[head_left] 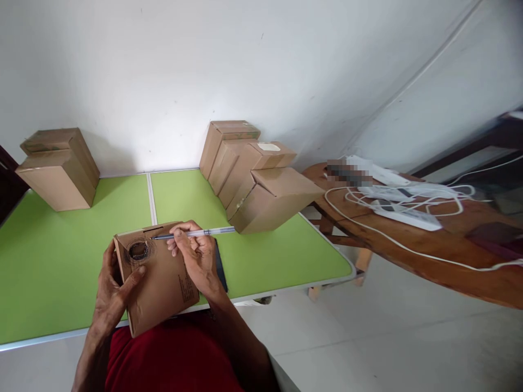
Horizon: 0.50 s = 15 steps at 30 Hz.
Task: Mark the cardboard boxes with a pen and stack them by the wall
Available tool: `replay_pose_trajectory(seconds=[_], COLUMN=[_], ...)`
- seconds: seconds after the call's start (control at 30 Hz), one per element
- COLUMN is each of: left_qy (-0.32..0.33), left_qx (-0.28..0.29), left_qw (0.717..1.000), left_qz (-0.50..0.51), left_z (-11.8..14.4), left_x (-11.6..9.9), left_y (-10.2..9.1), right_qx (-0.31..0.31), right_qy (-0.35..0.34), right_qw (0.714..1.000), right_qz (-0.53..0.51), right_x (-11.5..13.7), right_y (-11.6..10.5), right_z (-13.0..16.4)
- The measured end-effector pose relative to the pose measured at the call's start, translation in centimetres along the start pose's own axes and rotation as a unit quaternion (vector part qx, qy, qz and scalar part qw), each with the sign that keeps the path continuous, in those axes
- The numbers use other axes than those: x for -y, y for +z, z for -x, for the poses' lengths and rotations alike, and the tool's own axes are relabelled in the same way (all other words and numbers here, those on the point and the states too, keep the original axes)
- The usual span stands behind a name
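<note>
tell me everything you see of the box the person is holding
The box is brown and looks like cardboard. Its broad face bears a dark oval amid scribbled lines; hole or ink, I cannot tell. Small print near the right edge is unreadable, and a dark line marks the top. It is tilted over the near edge of the green table, the left hand gripping its left side. The right hand is over its upper right, holding a pen with its tip beside the oval.
</note>
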<state>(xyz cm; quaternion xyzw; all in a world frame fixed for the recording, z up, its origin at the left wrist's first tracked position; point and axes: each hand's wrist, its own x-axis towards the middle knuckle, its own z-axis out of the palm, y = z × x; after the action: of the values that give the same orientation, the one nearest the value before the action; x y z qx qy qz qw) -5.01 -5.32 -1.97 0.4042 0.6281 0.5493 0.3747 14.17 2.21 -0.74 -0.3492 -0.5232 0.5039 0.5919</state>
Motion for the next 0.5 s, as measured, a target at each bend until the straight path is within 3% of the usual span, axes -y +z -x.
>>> replay_pose_trajectory(seconds=[0.2, 0.3, 0.37, 0.43, 0.5], left_qy=[-0.001, 0.004, 0.001, -0.003, -0.008], left_qx=[0.009, 0.006, 0.003, -0.012, -0.033], left_qw=[1.000, 1.000, 1.000, 1.000, 0.999], left_qz=[-0.005, -0.004, -0.002, -0.001, -0.002], left_z=[-0.1, -0.1, -0.1, -0.2, -0.5], left_x=[0.2, 0.3, 0.3, 0.2, 0.4], left_y=[0.0, -0.1, -0.4, -1.0, -1.7], right_qx=[0.061, 0.092, 0.066, -0.008, -0.068], right_qy=[0.006, 0.013, 0.017, 0.015, 0.043], right_qw=[0.997, 0.992, 0.992, 0.996, 0.995], right_qz=[-0.050, -0.089, -0.109, -0.083, 0.062], right_x=[-0.4, -0.3, -0.2, -0.4, -1.2], right_y=[2.4, 2.6, 1.7, 0.2, -1.4], right_z=[0.8, 1.0, 0.2, -1.6, -3.9])
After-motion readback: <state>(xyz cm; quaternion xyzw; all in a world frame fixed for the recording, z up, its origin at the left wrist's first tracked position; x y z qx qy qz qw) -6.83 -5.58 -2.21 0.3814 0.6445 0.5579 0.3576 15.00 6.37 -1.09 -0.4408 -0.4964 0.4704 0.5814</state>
